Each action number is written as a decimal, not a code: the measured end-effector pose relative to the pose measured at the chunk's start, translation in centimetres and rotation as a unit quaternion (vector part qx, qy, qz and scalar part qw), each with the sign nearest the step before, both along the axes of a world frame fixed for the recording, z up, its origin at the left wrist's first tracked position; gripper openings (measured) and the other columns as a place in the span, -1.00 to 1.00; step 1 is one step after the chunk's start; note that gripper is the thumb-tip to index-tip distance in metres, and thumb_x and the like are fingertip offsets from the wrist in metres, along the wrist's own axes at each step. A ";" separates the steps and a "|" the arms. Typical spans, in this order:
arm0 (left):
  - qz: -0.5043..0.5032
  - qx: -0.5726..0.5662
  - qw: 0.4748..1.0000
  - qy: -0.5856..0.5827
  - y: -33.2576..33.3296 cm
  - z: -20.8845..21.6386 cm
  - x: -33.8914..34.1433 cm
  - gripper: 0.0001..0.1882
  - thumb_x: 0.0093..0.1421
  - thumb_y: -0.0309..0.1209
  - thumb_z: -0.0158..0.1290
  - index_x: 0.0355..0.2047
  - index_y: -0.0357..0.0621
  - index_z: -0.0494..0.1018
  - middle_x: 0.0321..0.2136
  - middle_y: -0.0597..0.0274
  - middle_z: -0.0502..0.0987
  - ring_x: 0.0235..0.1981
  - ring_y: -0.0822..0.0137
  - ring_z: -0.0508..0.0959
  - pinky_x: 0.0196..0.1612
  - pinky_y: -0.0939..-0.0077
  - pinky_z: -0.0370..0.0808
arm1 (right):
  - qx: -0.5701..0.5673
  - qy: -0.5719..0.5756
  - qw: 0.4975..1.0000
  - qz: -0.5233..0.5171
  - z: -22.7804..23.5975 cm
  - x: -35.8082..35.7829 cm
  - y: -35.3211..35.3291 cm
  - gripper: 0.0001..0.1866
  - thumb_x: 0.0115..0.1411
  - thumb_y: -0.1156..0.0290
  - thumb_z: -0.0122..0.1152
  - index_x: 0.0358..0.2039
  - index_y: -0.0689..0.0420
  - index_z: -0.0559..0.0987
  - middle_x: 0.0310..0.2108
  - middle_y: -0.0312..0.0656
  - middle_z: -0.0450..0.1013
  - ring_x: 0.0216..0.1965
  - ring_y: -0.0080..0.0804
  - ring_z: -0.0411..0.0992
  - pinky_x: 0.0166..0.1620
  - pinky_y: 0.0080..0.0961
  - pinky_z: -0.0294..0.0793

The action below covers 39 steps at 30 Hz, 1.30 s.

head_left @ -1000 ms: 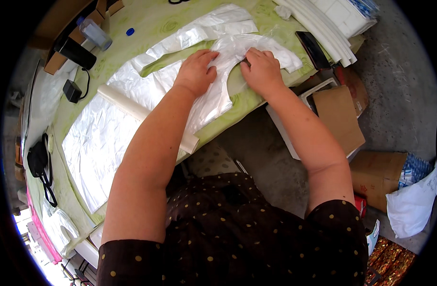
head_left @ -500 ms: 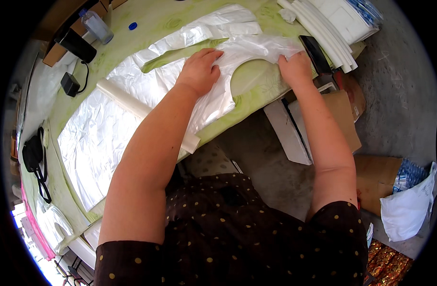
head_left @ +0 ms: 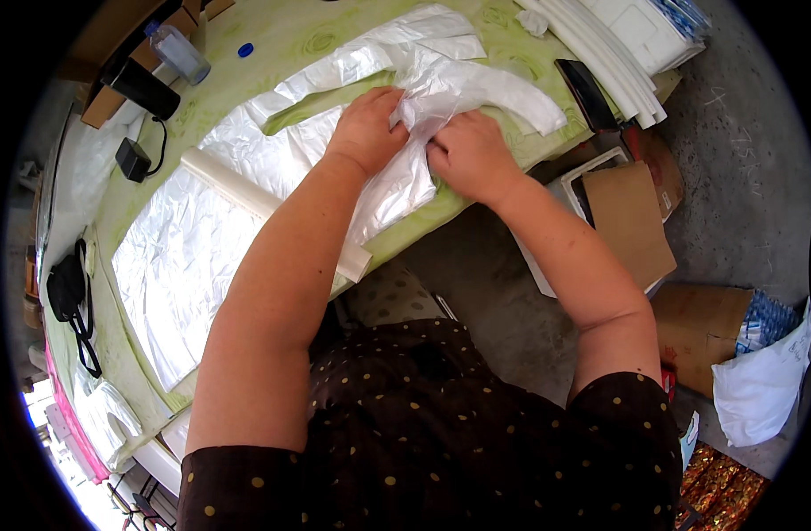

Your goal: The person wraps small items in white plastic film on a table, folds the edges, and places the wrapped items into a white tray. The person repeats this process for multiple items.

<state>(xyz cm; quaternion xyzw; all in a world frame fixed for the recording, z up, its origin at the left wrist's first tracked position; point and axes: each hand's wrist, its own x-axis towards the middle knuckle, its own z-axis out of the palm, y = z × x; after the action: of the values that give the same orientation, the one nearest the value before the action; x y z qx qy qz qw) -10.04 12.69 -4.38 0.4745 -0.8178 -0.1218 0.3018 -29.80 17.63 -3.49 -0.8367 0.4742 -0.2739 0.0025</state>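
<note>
A large shiny white plastic bag (head_left: 180,274) lies spread across the table, crinkled, with long strap-like ends reaching to the right. My left hand (head_left: 367,131) rests on it with curled fingers, gripping a bunched part of the thin plastic. Close beside it, my right hand (head_left: 473,157) is closed on the same gathered plastic, its fingertips partly hidden. Between and above the two hands the film stands up in a loose, translucent bunch. Under my left forearm a pale tube (head_left: 233,188) lies slantwise over the bag.
On the green-patterned tablecloth (head_left: 512,66) are a black phone (head_left: 586,95), white rolled strips (head_left: 600,62), a clear bottle (head_left: 179,53), a black cylinder (head_left: 142,88), a blue cap (head_left: 245,50) and a black adapter (head_left: 133,159). Cardboard (head_left: 631,221) and a white sack (head_left: 760,394) stand right, below table level.
My right hand has moved left from the table's right part to beside my left hand, drawing the thin plastic into a bunch. My left hand has barely moved.
</note>
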 end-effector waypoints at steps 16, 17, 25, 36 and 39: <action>-0.017 0.013 1.000 0.020 0.2 0.7 0.0 -0.61 0.19 -0.40 0.05 0.05 -0.14 0.50 0.07 0.04 0.49 0.08 0.02 0.48 0.16 0.30 0.42 | 0.095 0.105 0.988 -0.065 1.9 -0.2 0.0 -0.69 0.11 0.23 0.19 -0.17 0.06 0.66 -0.14 -0.22 0.54 -0.03 -0.12 0.42 0.05 -0.17 0.37; -0.014 0.017 1.000 0.018 0.1 0.7 0.1 -0.60 0.19 -0.41 0.04 0.05 -0.12 0.50 0.08 0.04 0.48 0.09 0.02 0.47 0.17 0.28 0.41 | 0.150 0.156 0.970 -0.110 2.6 -0.3 -0.5 -0.64 0.11 0.21 0.18 -0.11 0.06 0.65 -0.10 -0.22 0.54 0.00 -0.13 0.41 0.08 -0.17 0.36; -0.023 0.037 0.998 0.036 0.1 0.8 -0.1 -0.59 0.19 -0.40 0.02 0.06 -0.09 0.50 0.11 0.02 0.46 0.12 0.01 0.45 0.21 0.25 0.38 | -0.004 0.007 0.940 -0.342 -1.0 -8.2 -4.7 -0.39 0.16 0.10 0.18 0.19 0.07 0.45 0.23 -0.08 0.34 0.17 -0.01 0.28 0.19 -0.14 0.30; -0.011 0.037 0.998 0.043 0.1 0.5 0.1 -0.59 0.17 -0.35 0.07 0.06 -0.08 0.50 0.07 0.02 0.48 0.09 0.00 0.47 0.18 0.27 0.40 | -0.080 -0.055 0.991 0.097 0.8 -0.2 2.4 -0.77 0.03 0.41 0.27 -0.23 0.02 0.62 -0.15 -0.23 0.51 -0.10 -0.14 0.42 0.00 -0.20 0.37; -0.012 0.020 0.999 0.038 -0.2 0.1 0.2 -0.59 0.17 -0.38 0.05 0.05 -0.08 0.50 0.07 -0.01 0.49 0.08 -0.01 0.47 0.18 0.24 0.41 | -0.006 -0.065 0.992 0.107 0.4 1.4 2.1 -0.79 0.07 0.37 0.25 -0.25 0.07 0.65 -0.14 -0.23 0.54 -0.09 -0.18 0.44 0.02 -0.23 0.38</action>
<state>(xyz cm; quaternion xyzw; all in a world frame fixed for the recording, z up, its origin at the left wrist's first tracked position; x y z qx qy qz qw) -9.84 12.50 -4.30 0.4661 -0.8087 -0.1593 0.3217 -28.43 19.76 -3.07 -0.8629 0.3795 -0.3286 0.0576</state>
